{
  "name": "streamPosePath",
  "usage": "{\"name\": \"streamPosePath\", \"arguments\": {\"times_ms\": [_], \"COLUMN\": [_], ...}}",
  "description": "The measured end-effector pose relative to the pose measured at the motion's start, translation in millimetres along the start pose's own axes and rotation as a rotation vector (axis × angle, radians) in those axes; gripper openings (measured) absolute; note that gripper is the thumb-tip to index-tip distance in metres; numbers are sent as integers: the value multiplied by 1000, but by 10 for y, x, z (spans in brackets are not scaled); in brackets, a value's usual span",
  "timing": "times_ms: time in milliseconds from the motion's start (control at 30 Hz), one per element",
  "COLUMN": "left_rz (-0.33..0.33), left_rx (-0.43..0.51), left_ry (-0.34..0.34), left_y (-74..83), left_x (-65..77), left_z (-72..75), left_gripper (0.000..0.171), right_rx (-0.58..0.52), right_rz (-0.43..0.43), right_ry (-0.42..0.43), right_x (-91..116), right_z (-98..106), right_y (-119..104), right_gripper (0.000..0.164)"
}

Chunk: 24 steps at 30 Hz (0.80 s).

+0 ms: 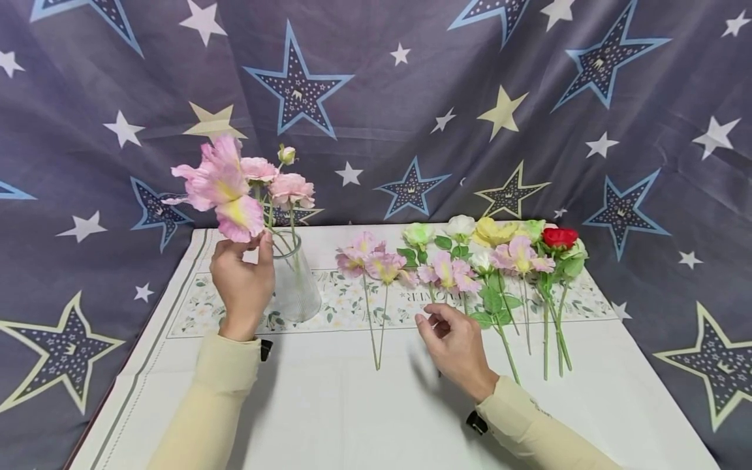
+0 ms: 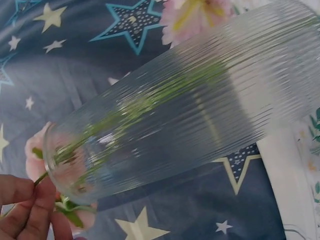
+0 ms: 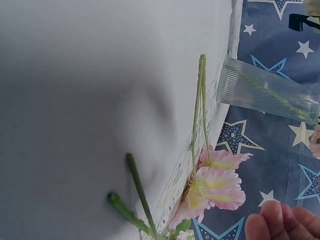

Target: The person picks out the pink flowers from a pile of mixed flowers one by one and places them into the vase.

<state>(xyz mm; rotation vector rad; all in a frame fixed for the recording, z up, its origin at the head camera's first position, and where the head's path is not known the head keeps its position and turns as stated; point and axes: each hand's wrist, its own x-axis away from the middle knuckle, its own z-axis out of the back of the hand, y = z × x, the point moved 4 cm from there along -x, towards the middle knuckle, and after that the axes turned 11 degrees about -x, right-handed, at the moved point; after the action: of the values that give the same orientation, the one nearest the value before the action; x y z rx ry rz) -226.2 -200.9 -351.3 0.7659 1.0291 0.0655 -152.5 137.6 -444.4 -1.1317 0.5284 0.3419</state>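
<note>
My left hand (image 1: 242, 281) pinches the thin stem of a large pink-and-yellow artificial iris (image 1: 228, 186) beside the mouth of a ribbed clear glass vase (image 1: 301, 297). In the left wrist view, the fingertips (image 2: 42, 200) grip a green stem (image 2: 40, 179) close to the rim. Two pink blooms (image 1: 292, 189) and a small bud (image 1: 286, 155) stand in the vase, their stems showing through the glass. Over the tabletop, my right hand (image 1: 461, 349) hovers with loosely bent fingers and holds nothing. Pink irises (image 1: 449, 271) lie just beyond it.
Several artificial flowers lie along the right back of the white table (image 1: 341, 418): a red rose (image 1: 560, 237), a yellow bloom (image 1: 493, 230), white and green ones. Two more pink irises (image 1: 384, 266) lie right of the vase. A star-patterned curtain (image 1: 364, 85) hangs behind.
</note>
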Motion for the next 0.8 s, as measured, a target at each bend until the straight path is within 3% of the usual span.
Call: {"name": "streamPosePath", "arguments": {"times_ms": [67,267,400,533,667,800], "left_rz": [-3,-72,-46,61,202,285], "left_rx": [-32,-86,-152,-253,-306,-330], "left_ry": [-33,-41,-84,-154,-273,-362], "left_y": [-13,-20,-68,-119,-181,-246], "left_x": [30,69,97,155,245,340], "left_z": [-26,-54,-33,16,30,21], "left_gripper": [15,9,19,47,71,82], "right_rx": [4,9,12,18,23,17], "right_rz": [4,17,8,6,12,8], "right_ry": [0,3,5,7,10,5], "right_x": [-1,-3,-3,4,8,5], "right_z": [3,5,10,14,18,13], "right_y": [-1,2,5,17,28,25], "right_gripper": [15,15,13,14,14,13]}}
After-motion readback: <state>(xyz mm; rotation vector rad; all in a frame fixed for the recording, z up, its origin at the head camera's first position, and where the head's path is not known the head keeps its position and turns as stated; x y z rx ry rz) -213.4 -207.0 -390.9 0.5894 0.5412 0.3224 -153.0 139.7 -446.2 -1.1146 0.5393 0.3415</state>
